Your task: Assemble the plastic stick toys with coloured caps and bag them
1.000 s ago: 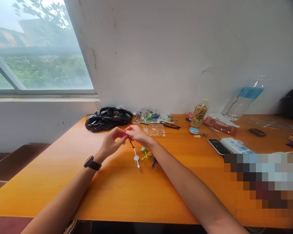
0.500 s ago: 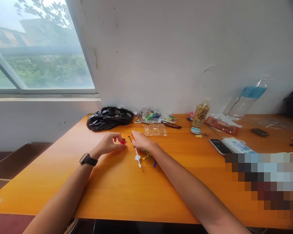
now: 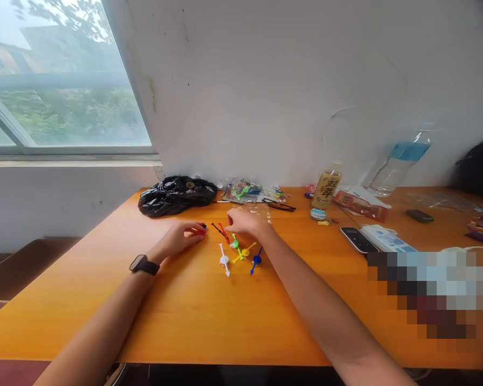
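Just left of the right hand (image 3: 244, 222), grip unclear, a red arrow (image 3: 223, 231); in the left hand (image 3: 179, 237), a red piece (image 3: 202, 232).

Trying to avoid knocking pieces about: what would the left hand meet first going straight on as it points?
Probably the thin black piece, just beyond the left hand, with the thin red piece next in line. Height is unclear in this one view, so the hand might pass over.
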Available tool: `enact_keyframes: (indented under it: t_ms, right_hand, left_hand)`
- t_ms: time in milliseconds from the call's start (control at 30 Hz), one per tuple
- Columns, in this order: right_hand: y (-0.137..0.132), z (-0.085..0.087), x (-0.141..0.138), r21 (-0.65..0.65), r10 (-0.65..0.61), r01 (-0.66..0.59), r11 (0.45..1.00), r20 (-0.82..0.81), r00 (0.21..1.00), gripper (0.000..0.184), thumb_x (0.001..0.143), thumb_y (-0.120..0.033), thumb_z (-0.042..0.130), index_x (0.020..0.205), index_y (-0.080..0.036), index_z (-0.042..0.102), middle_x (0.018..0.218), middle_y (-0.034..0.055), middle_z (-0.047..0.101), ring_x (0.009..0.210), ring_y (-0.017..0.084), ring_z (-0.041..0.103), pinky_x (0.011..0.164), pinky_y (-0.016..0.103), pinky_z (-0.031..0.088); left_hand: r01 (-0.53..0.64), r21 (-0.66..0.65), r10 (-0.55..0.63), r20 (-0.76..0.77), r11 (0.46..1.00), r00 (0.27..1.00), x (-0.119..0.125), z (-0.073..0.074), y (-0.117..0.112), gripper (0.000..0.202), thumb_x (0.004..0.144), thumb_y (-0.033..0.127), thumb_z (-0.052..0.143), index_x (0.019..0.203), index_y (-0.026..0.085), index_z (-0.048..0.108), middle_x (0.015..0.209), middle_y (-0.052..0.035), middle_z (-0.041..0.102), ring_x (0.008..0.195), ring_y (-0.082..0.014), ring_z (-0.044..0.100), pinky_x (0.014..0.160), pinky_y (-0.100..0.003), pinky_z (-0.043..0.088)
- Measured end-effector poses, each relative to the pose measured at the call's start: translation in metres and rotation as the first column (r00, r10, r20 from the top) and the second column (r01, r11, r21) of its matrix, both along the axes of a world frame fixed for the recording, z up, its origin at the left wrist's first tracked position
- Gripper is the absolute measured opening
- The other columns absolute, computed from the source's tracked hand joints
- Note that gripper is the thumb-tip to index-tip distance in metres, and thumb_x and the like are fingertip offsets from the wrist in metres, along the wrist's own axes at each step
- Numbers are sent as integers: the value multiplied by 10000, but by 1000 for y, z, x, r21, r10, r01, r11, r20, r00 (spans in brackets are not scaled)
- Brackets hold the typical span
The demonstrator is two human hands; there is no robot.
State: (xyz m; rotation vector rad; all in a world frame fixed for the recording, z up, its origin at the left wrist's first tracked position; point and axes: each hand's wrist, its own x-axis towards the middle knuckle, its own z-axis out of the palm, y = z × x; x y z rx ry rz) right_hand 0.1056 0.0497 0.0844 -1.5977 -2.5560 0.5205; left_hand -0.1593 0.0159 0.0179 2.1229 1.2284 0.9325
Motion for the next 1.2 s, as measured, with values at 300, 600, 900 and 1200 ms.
enact_keyframes:
  t_ms: [300,600,900,1200]
  right_hand:
    - [6,4,17,-362,47,-21,932,63,997,210,660,-192,854,752,-173,666,650,36,722,623,201,708,574,248,491]
    - [-7,21,-9,112,105,-60,992,-462,881,112,866,-255,689,947,-178,695,847,22,720,721,123,625,603,208,415]
    - [-27,6,-44,190,257,-173,966,-735,628,43,911,-241,622,893,-204,634,795,-8,688,699,132,648,645,236,492]
    - [-27,-5,-57,-225,-85,-244,943,-874,478,118,915,-288,655,930,-214,564,822,9,688,707,143,667,616,249,563]
  left_hand:
    - [-15,76,17,-22,997,1000,13,3,-7,222,910,418,719,1020,247,807,1160,-92,795,1069,-279,757,989,-464,621]
    - [-53,70,31,292,996,956,39,20,-23,496,924,453,747,1353,218,671,1121,-105,776,926,-232,763,811,-392,669]
    - [-111,69,70,441,991,895,45,21,-25,347,915,465,759,1093,168,738,961,-73,772,816,-202,721,672,-320,627]
    - [-222,126,151,419,967,895,52,22,-24,495,1075,611,403,1037,179,644,923,-52,680,807,-157,637,704,-277,557]
